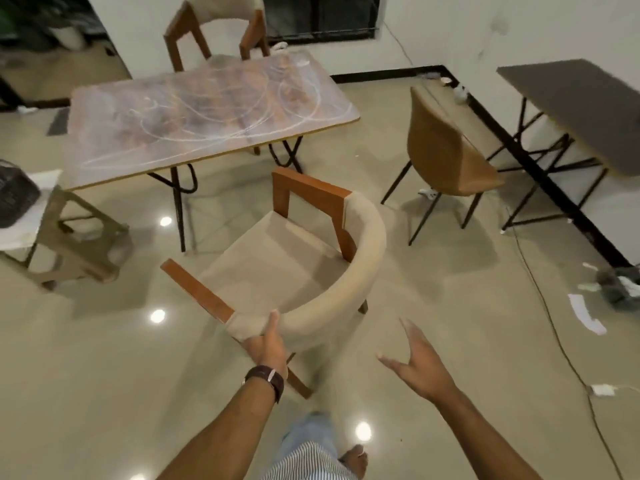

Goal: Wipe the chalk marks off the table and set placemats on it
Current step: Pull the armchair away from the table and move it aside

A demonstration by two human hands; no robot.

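On the glossy floor (104,375), a table (207,112) bears chalk marks (166,116).

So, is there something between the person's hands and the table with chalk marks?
Yes. A beige armchair stands between the hands and the table. The left hand grips its curved backrest; the right hand is open, beside it, touching nothing.

The dark basket (15,194) is cut off by the left edge, and the grey side table (581,109) by the right edge. The far chair (214,32) is cropped at the top. The debris on the floor (616,282) is blurred beyond telling. The fingers of the left hand (266,344) are hidden behind the near chair's backrest (349,271).
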